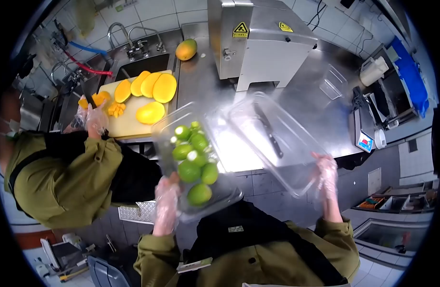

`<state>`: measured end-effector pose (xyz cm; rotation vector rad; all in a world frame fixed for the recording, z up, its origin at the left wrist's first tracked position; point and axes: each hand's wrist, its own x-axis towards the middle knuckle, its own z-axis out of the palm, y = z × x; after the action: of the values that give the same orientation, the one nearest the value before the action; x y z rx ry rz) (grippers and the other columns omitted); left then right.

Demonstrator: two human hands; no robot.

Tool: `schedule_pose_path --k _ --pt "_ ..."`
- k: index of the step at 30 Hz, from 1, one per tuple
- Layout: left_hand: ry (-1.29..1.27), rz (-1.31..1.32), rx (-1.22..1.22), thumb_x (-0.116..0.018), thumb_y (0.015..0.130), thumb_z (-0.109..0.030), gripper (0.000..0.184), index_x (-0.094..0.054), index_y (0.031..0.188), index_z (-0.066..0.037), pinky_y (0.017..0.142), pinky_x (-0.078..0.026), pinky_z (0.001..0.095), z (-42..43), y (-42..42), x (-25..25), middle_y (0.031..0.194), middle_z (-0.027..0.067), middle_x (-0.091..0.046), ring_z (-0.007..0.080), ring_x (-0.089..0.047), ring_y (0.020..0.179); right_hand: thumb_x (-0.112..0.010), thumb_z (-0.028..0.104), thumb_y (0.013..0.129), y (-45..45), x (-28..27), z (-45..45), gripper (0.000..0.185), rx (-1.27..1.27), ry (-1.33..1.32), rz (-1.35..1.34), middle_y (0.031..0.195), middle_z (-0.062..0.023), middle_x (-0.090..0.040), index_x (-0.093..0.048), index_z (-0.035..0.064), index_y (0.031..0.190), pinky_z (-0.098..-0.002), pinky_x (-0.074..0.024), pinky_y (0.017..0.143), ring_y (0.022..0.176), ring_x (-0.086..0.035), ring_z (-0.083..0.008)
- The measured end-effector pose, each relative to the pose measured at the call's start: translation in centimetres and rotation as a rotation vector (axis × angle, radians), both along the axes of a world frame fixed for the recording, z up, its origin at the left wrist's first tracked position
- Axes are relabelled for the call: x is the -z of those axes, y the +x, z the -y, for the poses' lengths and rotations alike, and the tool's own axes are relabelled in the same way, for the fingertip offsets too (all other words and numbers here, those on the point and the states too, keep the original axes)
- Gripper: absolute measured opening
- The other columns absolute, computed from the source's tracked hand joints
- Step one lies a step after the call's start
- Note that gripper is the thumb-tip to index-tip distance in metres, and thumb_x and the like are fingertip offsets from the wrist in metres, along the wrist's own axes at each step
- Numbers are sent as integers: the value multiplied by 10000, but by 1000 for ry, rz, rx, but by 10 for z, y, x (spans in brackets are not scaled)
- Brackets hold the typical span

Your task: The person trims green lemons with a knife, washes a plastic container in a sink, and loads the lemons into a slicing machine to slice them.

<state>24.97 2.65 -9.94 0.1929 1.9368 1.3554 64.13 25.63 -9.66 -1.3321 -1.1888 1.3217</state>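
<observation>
My left hand (165,204), in a transparent plastic glove, grips the near-left side of a see-through plastic tub (225,195). Several green limes (199,193) lie in this tub, some with pale cut ends. On the other side, my gloved right hand (326,173) is closed on the right edge of a second see-through plastic container (296,165), which is tilted and has nothing visible in it. Both containers are held above the front of the steel counter. A dark-handled knife (274,143) lies on the counter, seen through the second container.
At left, a co-worker's gloved hands (96,118) are at a cutting board (129,129) with mango halves (164,88). A whole mango (186,49) sits near the sink (148,66). A steel machine (272,62) stands at the back; a small transparent tray (332,82) and a scale (363,136) are at right.
</observation>
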Motion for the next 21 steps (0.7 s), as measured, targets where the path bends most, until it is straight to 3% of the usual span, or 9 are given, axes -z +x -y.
schedule_pose_path --k 4,6,8,9,10,13,16,19,21 --pt "154 56 -203 -453 582 63 209 -409 716 -91 761 -451 328 70 16 -11 846 34 -487 151 -491 733 -563 264 819 -99 7 0 284 -167 12 143 593 -56 -522 -503 -10 859 -251 -391 375 417 -496 -124" --pt "207 61 -326 -458 586 80 223 -356 636 -112 694 -438 288 82 25 -24 644 -3 -404 110 -404 564 -555 249 845 -157 15 4 227 -91 -14 94 535 8 -461 -509 28 817 -241 -362 418 435 -435 -81" --pt "259 31 -370 -465 591 87 248 -337 607 -125 704 -452 302 88 26 -29 547 -22 -375 97 -361 457 -540 228 853 -206 100 -20 202 -90 209 -184 558 -4 -462 -457 46 824 -236 -410 371 411 -437 -87" --pt "303 13 -402 -473 602 77 238 -346 619 -123 610 -437 254 88 24 -21 520 -24 -372 91 -348 425 -550 260 847 -234 111 -28 254 -72 163 -231 572 -18 -463 -418 47 804 -237 -442 369 408 -452 -101" --pt "274 24 -368 -479 606 70 234 -344 621 -122 558 -408 230 91 20 -21 524 -20 -380 89 -358 434 -548 266 849 -260 137 -40 266 -86 444 -11 587 -31 -467 -417 37 812 -252 -447 378 428 -465 -106" --pt "313 73 -300 -473 628 63 228 -332 619 -116 462 -317 190 86 13 -25 538 -14 -382 82 -362 466 -531 276 854 -332 185 -75 288 -78 672 307 622 -59 -472 -433 5 845 -294 -468 421 509 -511 -136" --pt "408 97 -216 -459 647 55 208 -336 635 -112 525 -321 211 71 -1 -18 593 -16 -372 80 -360 533 -669 347 656 -382 188 -116 478 -11 352 239 866 -136 -510 -473 24 949 -382 -430 652 791 -507 -263" --pt "254 72 -105 -465 560 71 239 -313 599 -109 521 -348 205 50 -18 -18 639 -22 -377 83 -354 550 -704 342 632 -387 110 -118 571 -107 257 812 953 -188 -541 -468 12 1033 -395 -438 761 862 -530 -329" --pt "300 128 -76 -467 568 62 211 -342 610 -103 504 -333 195 39 -28 -3 654 -22 -399 78 -367 551 -663 263 709 -379 83 -116 454 -131 396 929 914 -217 -549 -483 -28 1008 -391 -449 777 820 -551 -335"
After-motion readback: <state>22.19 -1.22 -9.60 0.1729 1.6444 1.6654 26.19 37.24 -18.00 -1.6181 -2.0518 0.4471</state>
